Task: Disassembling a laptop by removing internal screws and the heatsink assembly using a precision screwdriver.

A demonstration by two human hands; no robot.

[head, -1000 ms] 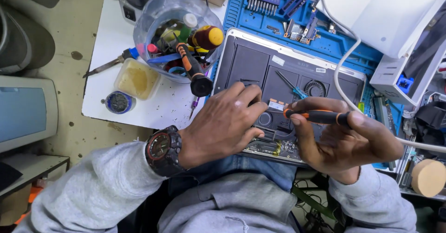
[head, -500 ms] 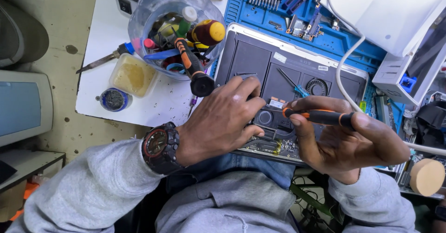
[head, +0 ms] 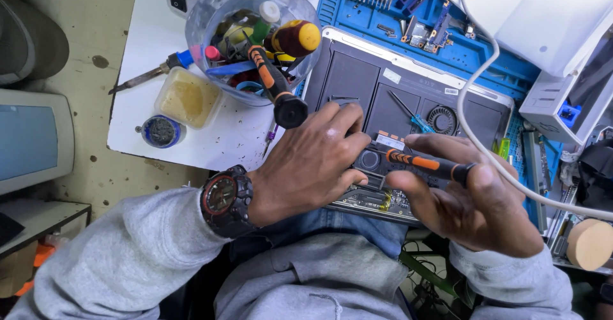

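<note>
— How are the fingers set?

— The right hand (head: pixel 469 208) is closed on an orange-and-black screwdriver (head: pixel 424 163), pinched between thumb and fingertips. Its long axis lies nearly level, tip to the left. The left hand (head: pixel 313 163) is laid flat, fingers (head: pixel 341 119) slightly spread, pressed on the opened laptop (head: pixel 408 96) with nothing gripped.

— And the tip?

— It is pointed at the board strip (head: pixel 377 199) just beside the left fingertips (the contact point itself is hidden). The right hand is the nearer.

— Room to move?

— A white cable (head: pixel 476 71) is draped across the right fingers. A clear tub (head: pixel 204 14) of tools stands close beyond the left hand on the white worktop (head: pixel 147 45). A blue mat (head: pixel 472 55) lies under the laptop's far edge.
</note>
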